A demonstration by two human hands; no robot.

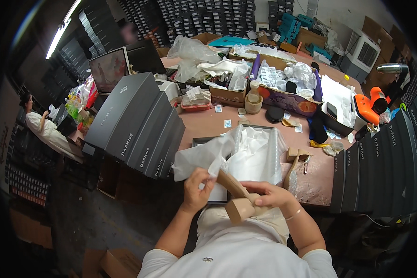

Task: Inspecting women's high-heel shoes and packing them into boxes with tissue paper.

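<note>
My right hand is closed around a tan block-heeled sandal, tilted with its heel toward me and its sole facing up. At the toe end of the sandal, my left hand pinches a thin white sheet of tissue paper. Just beyond my hands lies an open shoe box lined with white paper, with bubble wrap along its right side. A second tan sandal rests on the table to the right of the box.
Stacks of dark grey shoe boxes stand at left and more boxes at right. Cartons of crumpled paper, a jar and an orange tape dispenser line the table's far side. A person sits at far left.
</note>
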